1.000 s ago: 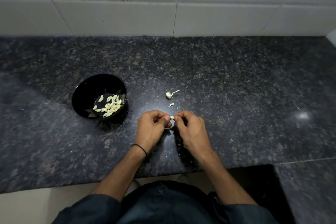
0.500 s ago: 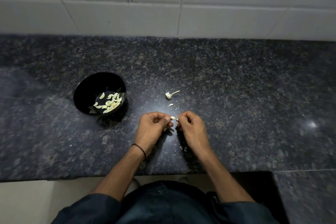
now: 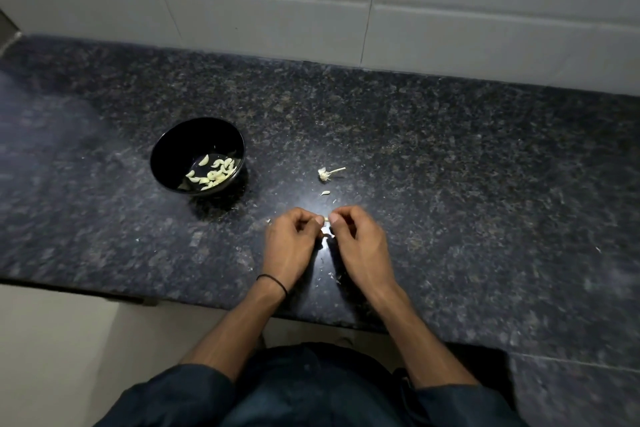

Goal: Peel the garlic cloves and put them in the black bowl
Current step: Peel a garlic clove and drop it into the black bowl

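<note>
A small garlic clove [image 3: 326, 219] is pinched between the fingertips of my left hand [image 3: 292, 238] and my right hand [image 3: 356, 240], just above the dark granite counter [image 3: 450, 163]. Most of the clove is hidden by my fingers. The black bowl [image 3: 173, 152] stands to the left and a little farther back, apart from my hands, with several peeled cloves [image 3: 214, 173] lying in it.
A bare garlic stem with its root end [image 3: 327, 173] lies behind my hands, and a small scrap of garlic [image 3: 325, 193] sits nearer. Bits of papery skin [image 3: 334, 276] are scattered near the counter's front edge. White wall tiles [image 3: 277, 10] rise behind the counter.
My hands stay together on the clove with only slight finger movement. The view has shifted, so the bowl and counter appear tilted and more of the left edge shows.
</note>
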The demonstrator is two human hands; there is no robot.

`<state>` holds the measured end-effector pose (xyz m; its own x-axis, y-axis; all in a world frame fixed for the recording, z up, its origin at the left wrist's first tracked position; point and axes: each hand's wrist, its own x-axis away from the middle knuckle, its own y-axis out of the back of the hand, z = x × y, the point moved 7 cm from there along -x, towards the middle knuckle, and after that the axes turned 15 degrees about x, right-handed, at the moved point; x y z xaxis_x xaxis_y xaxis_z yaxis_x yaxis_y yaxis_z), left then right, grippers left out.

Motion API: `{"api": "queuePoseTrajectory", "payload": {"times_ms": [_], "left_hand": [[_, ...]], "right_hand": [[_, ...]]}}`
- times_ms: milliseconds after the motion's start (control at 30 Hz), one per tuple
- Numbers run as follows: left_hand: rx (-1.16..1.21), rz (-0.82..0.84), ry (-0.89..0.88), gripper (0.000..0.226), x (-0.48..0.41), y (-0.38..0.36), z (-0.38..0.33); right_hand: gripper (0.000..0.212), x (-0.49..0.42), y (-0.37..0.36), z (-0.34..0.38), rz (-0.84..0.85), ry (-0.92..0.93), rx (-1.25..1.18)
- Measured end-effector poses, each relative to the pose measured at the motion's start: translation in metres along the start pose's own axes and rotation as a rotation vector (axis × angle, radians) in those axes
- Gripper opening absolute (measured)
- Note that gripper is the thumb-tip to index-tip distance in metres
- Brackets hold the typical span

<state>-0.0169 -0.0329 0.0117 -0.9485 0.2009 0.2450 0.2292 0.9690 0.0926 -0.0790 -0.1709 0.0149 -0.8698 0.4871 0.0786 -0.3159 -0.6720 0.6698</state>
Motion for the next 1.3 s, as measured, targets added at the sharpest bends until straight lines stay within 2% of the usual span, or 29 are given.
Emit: {"api": "queuePoseTrajectory", "payload": {"times_ms": [267,367,667,833,900,1000,1133,1300], "left_hand": [[-0.043,-0.050,-0.030,0.024,0.016,-0.002,0.005],[-0.081,-0.037,-0.058,0.010,0.013,-0.001,0.005],[-0.122,0.116,-0.169,0.009,0.001,-0.006,-0.007],[-0.133,0.192,-0.277,0.005,-0.005,-0.003,-0.021],[-0.132,0.245,-0.297,0.011,-0.006,-0.004,-0.024],[-0.152,0.291,-0.270,0.011,-0.010,-0.004,-0.023],[-0.081,0.279,-0.143,0.010,-0.020,0.005,-0.010],[0.010,0.231,-0.107,0.007,-0.027,0.021,-0.010]], "right_hand": [[0.008,0.004,0.004,-0.010,0.011,-0.068,-0.163],[0.008,0.005,0.003,-0.012,0.017,-0.123,-0.273],[0.007,0.006,-0.001,-0.016,-0.019,-0.264,-0.444],[0.011,0.008,-0.005,-0.016,-0.048,-0.318,-0.462],[0.012,0.008,-0.005,-0.013,-0.057,-0.311,-0.448],[0.016,0.009,-0.006,-0.006,-0.071,-0.304,-0.445],[0.024,0.011,-0.010,0.001,-0.064,-0.318,-0.476],[0.021,0.011,-0.017,-0.001,-0.088,-0.338,-0.513]]}}
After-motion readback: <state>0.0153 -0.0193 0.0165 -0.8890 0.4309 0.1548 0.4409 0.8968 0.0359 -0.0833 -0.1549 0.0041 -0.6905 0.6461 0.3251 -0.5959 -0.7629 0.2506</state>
